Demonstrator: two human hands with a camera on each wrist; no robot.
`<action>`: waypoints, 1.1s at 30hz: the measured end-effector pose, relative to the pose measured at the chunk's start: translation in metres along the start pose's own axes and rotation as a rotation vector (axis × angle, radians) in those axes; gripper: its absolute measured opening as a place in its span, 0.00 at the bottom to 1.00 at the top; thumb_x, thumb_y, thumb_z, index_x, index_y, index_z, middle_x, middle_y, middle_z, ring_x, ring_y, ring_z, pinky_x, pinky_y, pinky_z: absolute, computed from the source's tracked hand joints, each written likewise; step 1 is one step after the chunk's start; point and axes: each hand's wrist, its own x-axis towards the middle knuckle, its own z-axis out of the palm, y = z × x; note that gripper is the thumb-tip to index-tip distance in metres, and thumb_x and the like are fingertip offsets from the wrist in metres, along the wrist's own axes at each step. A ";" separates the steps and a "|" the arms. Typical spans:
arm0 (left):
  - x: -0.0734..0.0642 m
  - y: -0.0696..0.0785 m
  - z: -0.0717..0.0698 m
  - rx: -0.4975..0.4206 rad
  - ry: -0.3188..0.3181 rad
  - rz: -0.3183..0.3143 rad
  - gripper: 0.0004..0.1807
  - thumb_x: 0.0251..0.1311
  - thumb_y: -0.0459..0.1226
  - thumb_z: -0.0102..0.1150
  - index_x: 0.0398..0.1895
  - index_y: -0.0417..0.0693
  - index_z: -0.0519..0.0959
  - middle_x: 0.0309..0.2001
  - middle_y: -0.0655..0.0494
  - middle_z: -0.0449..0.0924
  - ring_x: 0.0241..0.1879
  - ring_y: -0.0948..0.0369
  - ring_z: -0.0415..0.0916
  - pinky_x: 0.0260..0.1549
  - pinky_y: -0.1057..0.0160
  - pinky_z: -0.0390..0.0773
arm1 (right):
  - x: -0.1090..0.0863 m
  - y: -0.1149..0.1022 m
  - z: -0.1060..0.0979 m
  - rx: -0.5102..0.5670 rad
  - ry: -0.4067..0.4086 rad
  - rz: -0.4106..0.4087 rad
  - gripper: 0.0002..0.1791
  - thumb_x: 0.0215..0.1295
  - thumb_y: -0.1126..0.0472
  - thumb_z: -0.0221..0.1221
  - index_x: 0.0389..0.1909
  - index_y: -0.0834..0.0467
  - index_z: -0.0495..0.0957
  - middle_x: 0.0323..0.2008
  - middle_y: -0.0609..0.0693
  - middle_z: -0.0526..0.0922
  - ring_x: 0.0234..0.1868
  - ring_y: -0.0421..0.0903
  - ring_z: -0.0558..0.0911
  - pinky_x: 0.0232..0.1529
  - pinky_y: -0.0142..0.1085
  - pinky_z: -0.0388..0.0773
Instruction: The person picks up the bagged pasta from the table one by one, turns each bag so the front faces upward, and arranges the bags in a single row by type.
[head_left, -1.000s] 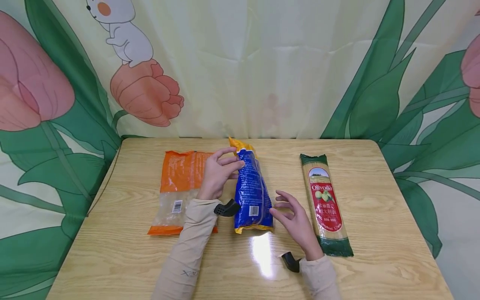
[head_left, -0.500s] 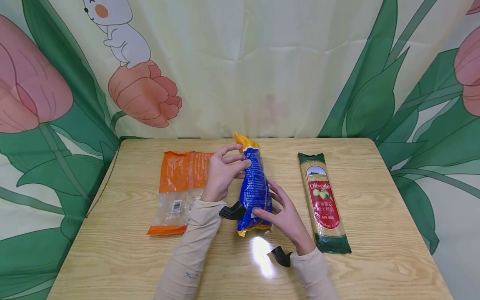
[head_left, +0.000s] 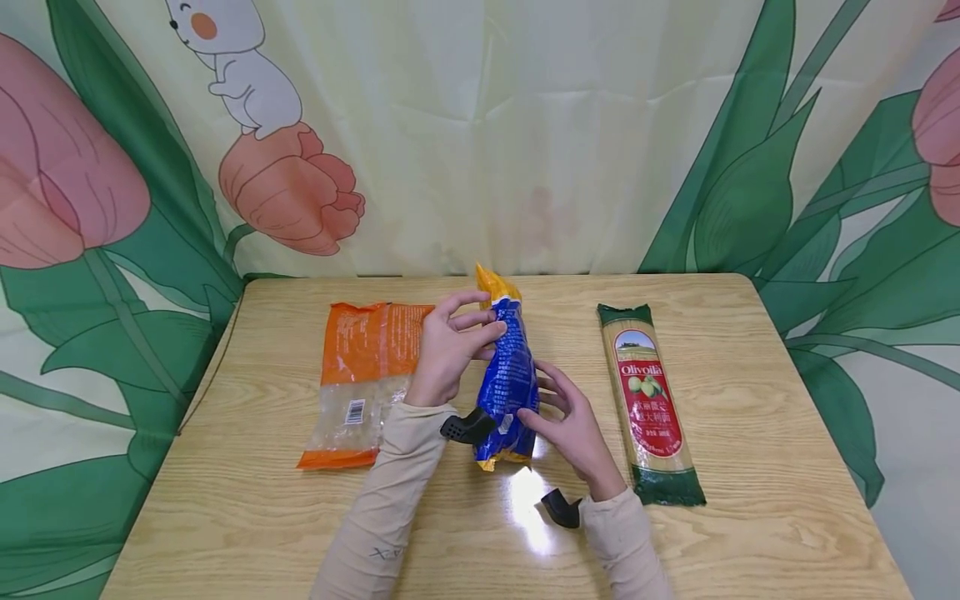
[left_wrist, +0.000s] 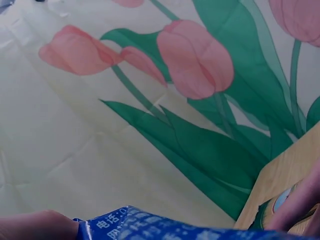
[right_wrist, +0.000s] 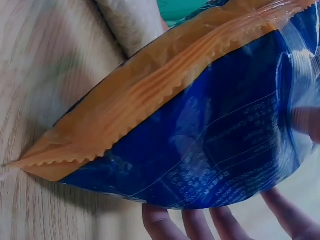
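Observation:
Between both hands stands a blue plastic packet [head_left: 512, 371] with orange ends, tilted partly onto its side; its contents are hidden. My left hand [head_left: 444, 346] grips its upper left part, thumb on the near face and fingers around the far side. Lower down, my right hand [head_left: 570, 421] holds the right side, with the thumb on the face and the fingers along the edge. In the right wrist view the packet's crimped orange end [right_wrist: 145, 100] faces the camera, close to the wood. Only a strip of the blue packet [left_wrist: 150, 226] shows in the left wrist view.
An orange and clear packet [head_left: 367, 358] lies flat on the wooden table [head_left: 247, 517], partly behind the left arm. To the right lies a pack of spaghetti [head_left: 651, 404] with a red label and green ends. A flowered curtain [head_left: 570, 167] hangs behind the table's far edge.
The right hand has come in from the right and taken hold of the blue packet. The packet has shifted slightly right and turned more onto its side, with the left hand still gripping it.

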 end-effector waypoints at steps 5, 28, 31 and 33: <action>0.002 0.000 0.001 0.005 -0.032 -0.025 0.21 0.54 0.26 0.70 0.53 0.44 0.79 0.39 0.44 0.85 0.30 0.58 0.86 0.26 0.62 0.86 | -0.001 0.000 0.001 0.042 -0.003 0.013 0.38 0.63 0.68 0.63 0.73 0.50 0.62 0.66 0.64 0.70 0.61 0.65 0.73 0.55 0.57 0.79; 0.005 0.001 -0.011 0.066 -0.331 -0.070 0.23 0.64 0.29 0.62 0.61 0.39 0.72 0.55 0.38 0.80 0.42 0.53 0.86 0.46 0.52 0.85 | -0.016 0.009 0.005 0.436 -0.085 -0.061 0.45 0.58 0.81 0.48 0.77 0.58 0.51 0.58 0.57 0.71 0.53 0.47 0.80 0.51 0.39 0.83; 0.005 -0.001 -0.017 0.049 -0.361 -0.060 0.23 0.65 0.28 0.60 0.63 0.36 0.70 0.56 0.36 0.79 0.44 0.53 0.86 0.48 0.50 0.84 | -0.017 0.009 0.003 0.470 -0.097 -0.083 0.45 0.57 0.82 0.48 0.77 0.59 0.50 0.58 0.55 0.72 0.54 0.46 0.79 0.53 0.38 0.82; 0.006 -0.004 -0.022 0.054 -0.336 -0.061 0.24 0.65 0.28 0.60 0.64 0.36 0.69 0.56 0.36 0.79 0.45 0.54 0.85 0.49 0.51 0.83 | -0.017 0.009 0.002 0.477 -0.099 -0.087 0.45 0.57 0.82 0.48 0.77 0.58 0.52 0.59 0.54 0.72 0.54 0.46 0.79 0.53 0.38 0.82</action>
